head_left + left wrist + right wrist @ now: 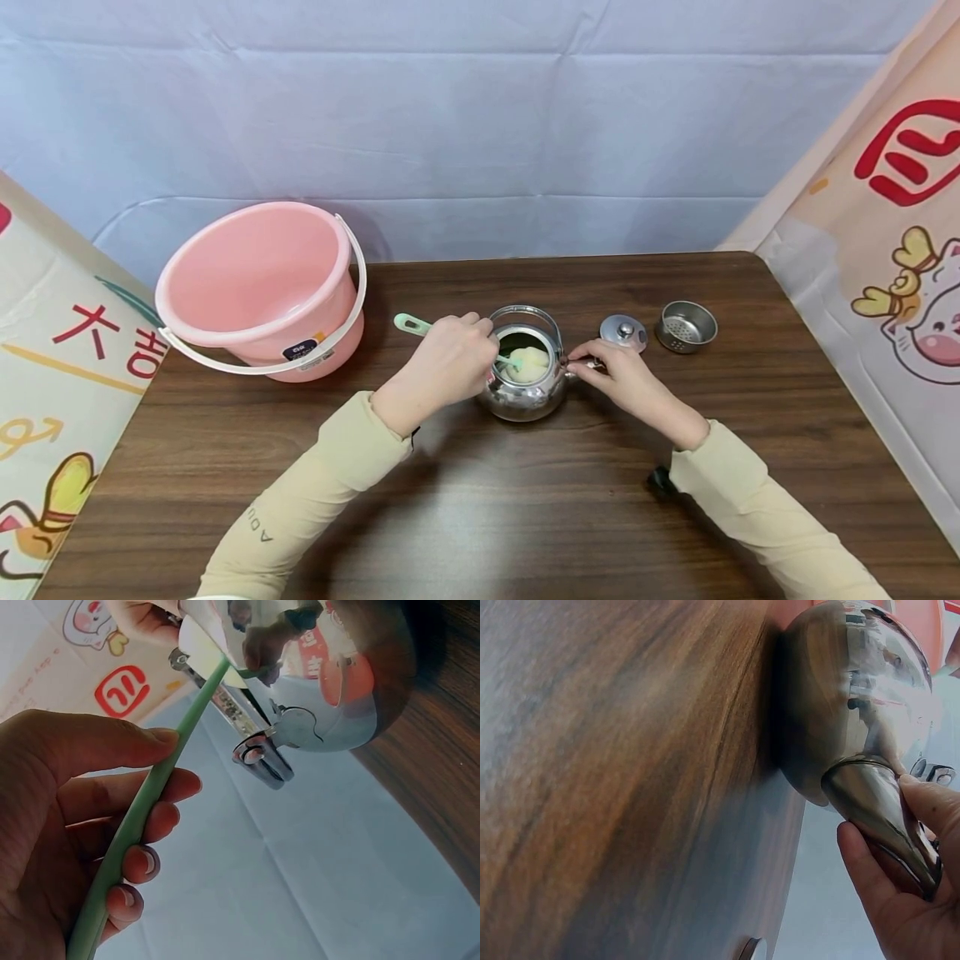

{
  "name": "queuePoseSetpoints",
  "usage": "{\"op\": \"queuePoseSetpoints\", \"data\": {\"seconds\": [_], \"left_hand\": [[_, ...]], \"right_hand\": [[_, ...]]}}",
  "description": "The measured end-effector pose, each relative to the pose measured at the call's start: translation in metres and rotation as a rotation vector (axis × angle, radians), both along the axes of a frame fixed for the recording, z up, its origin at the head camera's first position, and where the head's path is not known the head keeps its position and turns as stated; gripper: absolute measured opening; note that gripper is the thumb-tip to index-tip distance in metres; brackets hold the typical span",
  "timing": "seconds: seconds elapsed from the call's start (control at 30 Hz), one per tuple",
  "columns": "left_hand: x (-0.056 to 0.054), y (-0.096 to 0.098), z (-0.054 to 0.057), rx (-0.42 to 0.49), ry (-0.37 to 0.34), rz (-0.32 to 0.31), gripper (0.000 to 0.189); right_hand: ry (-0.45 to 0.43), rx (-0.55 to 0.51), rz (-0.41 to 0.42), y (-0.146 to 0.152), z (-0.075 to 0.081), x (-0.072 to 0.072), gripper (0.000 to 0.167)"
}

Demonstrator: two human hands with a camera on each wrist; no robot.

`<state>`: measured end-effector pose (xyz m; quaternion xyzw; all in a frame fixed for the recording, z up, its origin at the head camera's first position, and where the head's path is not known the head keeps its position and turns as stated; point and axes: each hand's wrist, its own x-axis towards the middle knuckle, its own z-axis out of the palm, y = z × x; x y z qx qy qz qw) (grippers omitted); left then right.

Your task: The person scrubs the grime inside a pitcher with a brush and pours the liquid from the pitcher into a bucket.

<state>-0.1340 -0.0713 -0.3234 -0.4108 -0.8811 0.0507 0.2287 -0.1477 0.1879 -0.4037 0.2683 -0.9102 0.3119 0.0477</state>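
A shiny metal teapot [521, 406] stands on the table with its top uncovered and its wire handle raised at the back. My left hand [455, 354] grips the pale green handle [131, 821] of a sponge brush; thumb and curled fingers show around it in the left wrist view. The brush's pale yellow sponge head [531, 365] sits inside the teapot's mouth, its lower part hidden. On the other side, my right hand [622, 375] holds the teapot's spout [874, 802] between thumb and fingers.
To the right of the teapot lie its round metal lid [617, 327] with a knob and a small perforated metal strainer [686, 329]. A large pink bucket [255, 275] with a white handle stands at the back left. A pale cloth backdrop [480, 133] rises behind the table.
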Motion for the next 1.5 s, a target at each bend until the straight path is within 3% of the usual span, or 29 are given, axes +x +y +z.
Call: {"op": "queuePoseSetpoints", "data": {"seconds": [0.4, 0.77, 1.5], "left_hand": [[0.0003, 0.0000, -0.0030, -0.013, 0.017, 0.026, 0.018], [-0.0018, -0.0025, -0.0059, 0.033, 0.109, 0.049, 0.011], [0.0000, -0.0073, -0.0032, 0.037, 0.107, 0.092, 0.012]], "right_hand": [[-0.016, 0.008, 0.001, -0.0006, 0.0012, 0.0020, 0.013], [-0.025, 0.010, 0.001, -0.0012, 0.0019, 0.0031, 0.013], [-0.003, 0.000, 0.004, -0.0012, 0.0017, 0.0014, 0.012]]}}
